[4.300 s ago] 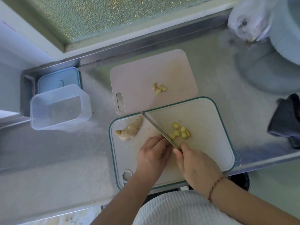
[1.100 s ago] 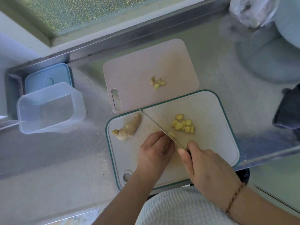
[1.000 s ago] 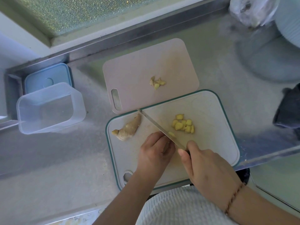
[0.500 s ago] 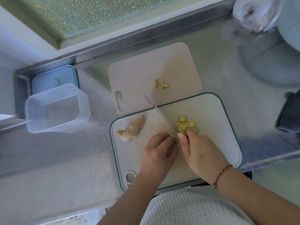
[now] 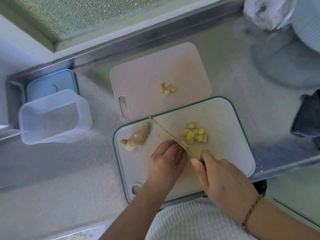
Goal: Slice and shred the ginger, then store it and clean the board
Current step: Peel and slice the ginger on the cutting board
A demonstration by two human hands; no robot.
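Ginger (image 5: 136, 138), an uncut knob, lies at the left end of the green-rimmed board (image 5: 230, 153), which sits at the worktop's (image 5: 69, 170) front edge. Left of it, near the worktop's back left corner, stands a clear tub (image 5: 53, 116) against a blue lid (image 5: 50, 84). The left hand (image 5: 166, 163), knuckles up and fingers curled tight together, pins a ginger piece that is mostly hidden beneath it. The knife (image 5: 171, 135) runs diagonally beside those knuckles. Slices (image 5: 194, 135) are heaped just right of the blade. The right hand (image 5: 223, 181) wraps the handle, forefinger stretched forward. Scraps (image 5: 167, 89) rest on the pink board (image 5: 147, 75) behind.
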